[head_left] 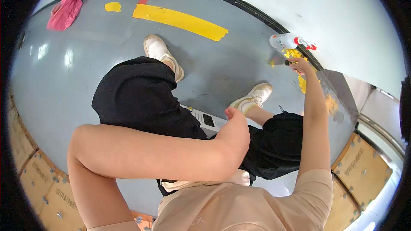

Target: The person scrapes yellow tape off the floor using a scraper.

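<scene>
My right hand (299,66) reaches to the floor on the right, closed around the dark handle of a scraper (278,61). The scraper's blade points left and lies low over the grey floor, with yellow bits at its edge. Peeled yellow tape scraps (293,53) lie beside this hand along the wall. Just beyond them a white spray bottle (282,41) with a red trigger head lies tilted against the skirting. My left hand (235,122) hangs bent at the wrist between my knees, near my right shoe; most of its fingers are hidden.
A wide yellow tape strip (180,21) runs along the floor ahead, with a small yellow patch (113,7) to its left. A pink bag or cloth (65,11) lies far left. A white box-like object (209,120) is beneath me. Brown padded panels (364,167) stand behind.
</scene>
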`<state>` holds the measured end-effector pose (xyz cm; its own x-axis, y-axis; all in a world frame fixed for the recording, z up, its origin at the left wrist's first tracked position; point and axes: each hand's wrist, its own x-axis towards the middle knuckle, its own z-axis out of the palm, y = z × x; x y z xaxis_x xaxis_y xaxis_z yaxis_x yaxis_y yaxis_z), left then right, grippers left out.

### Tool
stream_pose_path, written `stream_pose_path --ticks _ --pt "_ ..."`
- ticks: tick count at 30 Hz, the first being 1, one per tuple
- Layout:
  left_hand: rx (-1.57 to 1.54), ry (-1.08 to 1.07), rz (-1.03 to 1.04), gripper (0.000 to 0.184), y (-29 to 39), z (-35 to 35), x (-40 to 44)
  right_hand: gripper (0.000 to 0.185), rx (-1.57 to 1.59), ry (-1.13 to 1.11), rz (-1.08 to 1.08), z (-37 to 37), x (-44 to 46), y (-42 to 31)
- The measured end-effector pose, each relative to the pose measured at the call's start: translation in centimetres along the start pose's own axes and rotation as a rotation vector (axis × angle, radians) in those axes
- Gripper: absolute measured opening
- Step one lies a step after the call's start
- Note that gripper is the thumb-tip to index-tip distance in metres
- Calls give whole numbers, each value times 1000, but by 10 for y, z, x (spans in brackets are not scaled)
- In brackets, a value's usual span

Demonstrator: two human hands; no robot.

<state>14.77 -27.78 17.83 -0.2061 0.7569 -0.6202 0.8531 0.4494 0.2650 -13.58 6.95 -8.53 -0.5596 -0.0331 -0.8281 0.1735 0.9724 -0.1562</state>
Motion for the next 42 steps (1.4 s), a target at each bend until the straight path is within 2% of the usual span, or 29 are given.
stream_pose_path --ticks 1,4,5,6,8,10,11,12,14,15,18,19,20,24,28,30,31,33,34,35,37,38,39,42 --pt "-13 2 2 34 -1 0 1 38 -74 16 38 -6 1 16" --pt "-42 50 -17 32 -2 3 2 35 -259 163 -60 -19 -7 47" --pt "-45 95 -43 31 0 7 2 35 -224 170 -155 -26 -2 66" --pt "-46 140 -68 30 -1 9 1 41 -199 113 -44 -33 -24 51" --pt "-48 142 -86 26 -2 9 -1 44 -138 113 -112 -49 -31 65" --pt "-35 160 -91 23 -3 12 -1 45 -41 58 -40 -66 -55 60" --pt "-21 177 -89 22 -3 15 -1 42 -141 98 -9 -70 -63 65" --pt "-9 196 -92 21 -3 16 0 42 -77 107 18 -68 -70 72" --pt "36 240 -104 21 1 15 -1 43 42 126 64 -53 -83 90" --pt "57 263 -115 22 2 14 -1 34 62 183 58 -35 -85 101" --pt "45 297 -61 21 3 10 -2 29 349 193 12 43 -69 139" --pt "45 297 -64 20 4 10 -2 26 123 338 -217 77 -61 153" --pt "48 294 -63 19 4 9 -1 27 108 373 -216 103 -56 155" --pt "-14 287 -59 16 3 7 3 30 412 381 40 151 -42 126" --pt "-76 273 -45 14 0 10 15 33 888 441 251 142 -28 89" --pt "-41 293 -46 15 -1 12 22 35 1152 508 254 131 -18 78" --pt "-24 319 -54 14 0 12 24 27 1323 558 157 125 -10 76" --pt "4 367 -60 12 -1 9 28 26 1531 579 114 124 -8 62" --pt "1 323 -46 10 -2 5 28 26 1635 590 91 124 -8 54" --pt "-3 281 -34 9 -3 -1 28 22 1548 483 103 135 -8 50" --pt "-18 209 -31 9 -5 -7 26 23 1405 427 29 171 -26 33" --pt "-30 176 -37 9 -4 -7 25 24 1408 423 26 193 -35 21" --pt "-45 141 -40 11 -3 -8 24 17 1454 411 12 220 -31 19" --pt "-57 114 -4 11 -2 -11 24 16 1441 409 47 245 -52 -8"
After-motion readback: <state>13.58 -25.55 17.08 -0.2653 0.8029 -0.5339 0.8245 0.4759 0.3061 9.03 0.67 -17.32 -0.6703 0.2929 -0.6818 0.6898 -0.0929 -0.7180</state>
